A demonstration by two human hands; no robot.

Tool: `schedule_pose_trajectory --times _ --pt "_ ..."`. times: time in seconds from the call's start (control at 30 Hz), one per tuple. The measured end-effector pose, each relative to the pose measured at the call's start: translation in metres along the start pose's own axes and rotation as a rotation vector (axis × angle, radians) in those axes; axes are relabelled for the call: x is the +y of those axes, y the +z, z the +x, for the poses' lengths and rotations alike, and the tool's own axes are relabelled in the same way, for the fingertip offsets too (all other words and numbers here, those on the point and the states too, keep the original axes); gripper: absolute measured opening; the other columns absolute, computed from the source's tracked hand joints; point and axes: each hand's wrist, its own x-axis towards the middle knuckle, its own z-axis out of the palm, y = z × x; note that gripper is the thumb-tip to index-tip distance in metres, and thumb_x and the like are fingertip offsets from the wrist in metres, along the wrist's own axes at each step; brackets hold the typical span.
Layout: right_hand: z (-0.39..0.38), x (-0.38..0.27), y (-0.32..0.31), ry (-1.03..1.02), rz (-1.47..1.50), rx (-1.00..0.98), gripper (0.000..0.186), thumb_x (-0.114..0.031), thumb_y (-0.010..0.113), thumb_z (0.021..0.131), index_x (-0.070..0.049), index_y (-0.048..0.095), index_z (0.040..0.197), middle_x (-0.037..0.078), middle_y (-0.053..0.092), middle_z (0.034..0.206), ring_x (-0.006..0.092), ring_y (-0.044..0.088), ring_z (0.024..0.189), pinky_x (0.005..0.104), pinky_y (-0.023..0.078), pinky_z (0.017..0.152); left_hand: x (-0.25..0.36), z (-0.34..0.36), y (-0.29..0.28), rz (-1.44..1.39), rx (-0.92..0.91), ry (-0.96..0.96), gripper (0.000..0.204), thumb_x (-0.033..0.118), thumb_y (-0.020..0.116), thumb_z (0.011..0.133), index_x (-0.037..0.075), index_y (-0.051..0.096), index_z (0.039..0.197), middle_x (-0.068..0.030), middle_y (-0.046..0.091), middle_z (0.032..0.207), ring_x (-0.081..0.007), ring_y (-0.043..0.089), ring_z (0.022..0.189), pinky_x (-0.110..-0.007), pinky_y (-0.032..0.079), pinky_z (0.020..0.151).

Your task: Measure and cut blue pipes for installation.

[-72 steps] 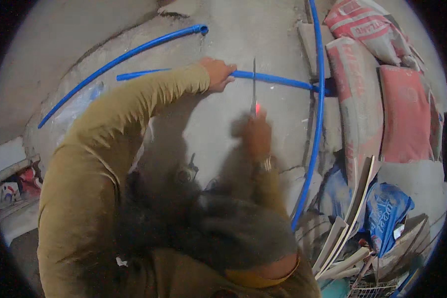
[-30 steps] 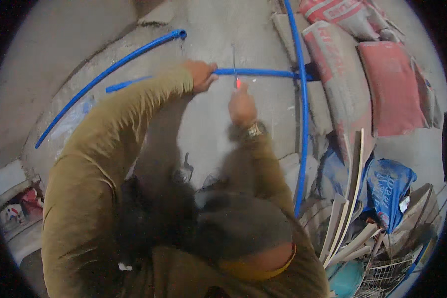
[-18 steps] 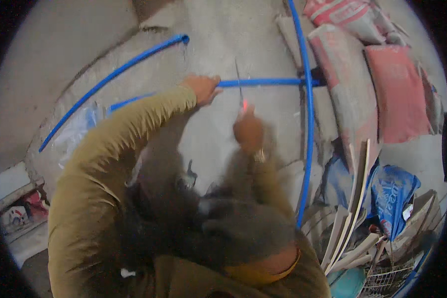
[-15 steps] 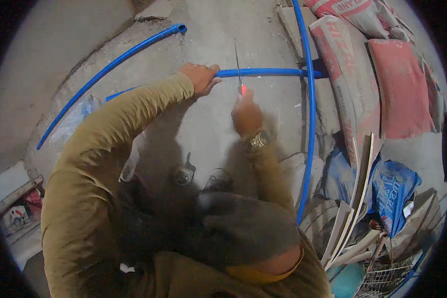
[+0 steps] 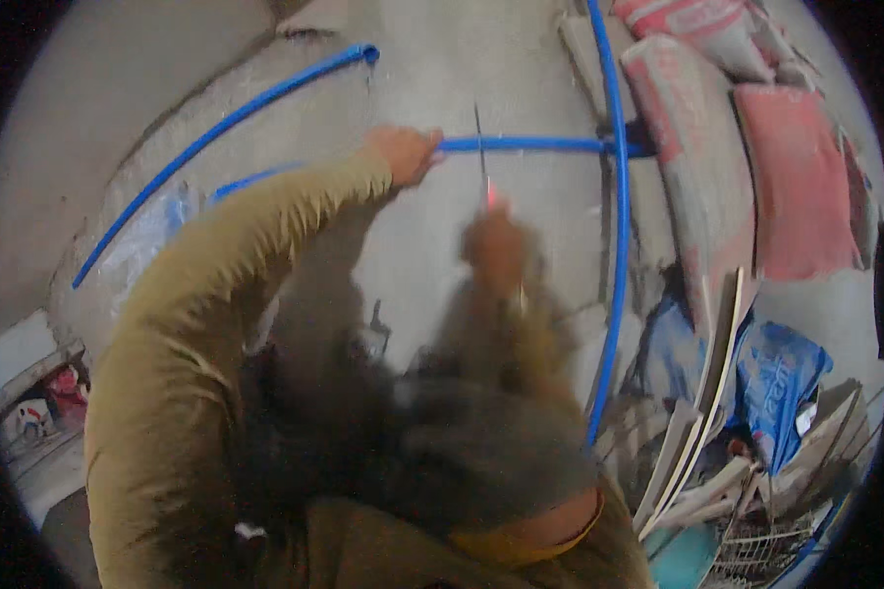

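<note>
My left hand [image 5: 410,155] is closed round a blue plastic pipe [image 5: 550,144] that runs left to right ahead of me. My right hand [image 5: 499,250], blurred by motion, is closed on the red handle of a thin saw [image 5: 483,162]. The narrow dark blade lies across the pipe, a little right of my left hand. Behind my left forearm the near part of this pipe is hidden, and a blue stretch shows again on the other side.
Another long blue pipe [image 5: 621,226] crosses over the held pipe's right end. A blue pipe with a socket end [image 5: 236,123] lies at the left. Cement sacks [image 5: 801,182] are at the right, above blue bags [image 5: 781,378], wooden strips [image 5: 712,393] and a wire rack [image 5: 761,550].
My right hand has drawn back toward me with the saw, its blade sliding across the pipe. My left hand keeps its grip. The whole view has shifted slightly.
</note>
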Motion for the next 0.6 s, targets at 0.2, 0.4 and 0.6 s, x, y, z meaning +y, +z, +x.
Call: schedule_pose_trajectory --times 0.2,0.4,0.6 --pt "0.023 -0.022 0.001 0.244 -0.023 -0.073 0.029 -0.027 0.047 0.096 -0.006 0.043 0.116 0.025 0.067 0.093 0.0438 0.065 0.092 0.056 0.049 0.078 -0.007 -0.002 -0.023 -0.031 -0.147 -0.007 0.049 0.05 0.042 0.097 0.008 0.052 0.121 -0.0232 0.066 0.087 -0.0423 0.065 0.085 -0.054 0.049 0.075" --pt "0.03 -0.021 0.001 0.184 0.01 -0.052 0.032 -0.029 0.047 0.096 -0.005 0.044 0.118 0.025 0.066 0.103 0.0449 0.065 0.094 0.0544 0.049 0.082 -0.047 -0.009 -0.025 -0.191 -0.251 -0.109 0.054 0.059 0.043 0.094 0.013 0.068 0.101 -0.0197 0.069 0.092 -0.0391 0.066 0.088 -0.05 0.05 0.081" --pt "-0.007 -0.015 -0.008 0.195 -0.019 -0.088 0.03 -0.026 0.045 0.096 -0.003 0.046 0.117 0.025 0.065 0.102 0.0444 0.065 0.094 0.0547 0.049 0.083 -0.043 -0.009 -0.029 -0.02 -0.173 -0.147 0.051 0.057 0.043 0.094 0.012 0.066 0.103 -0.0196 0.069 0.087 -0.0396 0.067 0.085 -0.051 0.051 0.077"
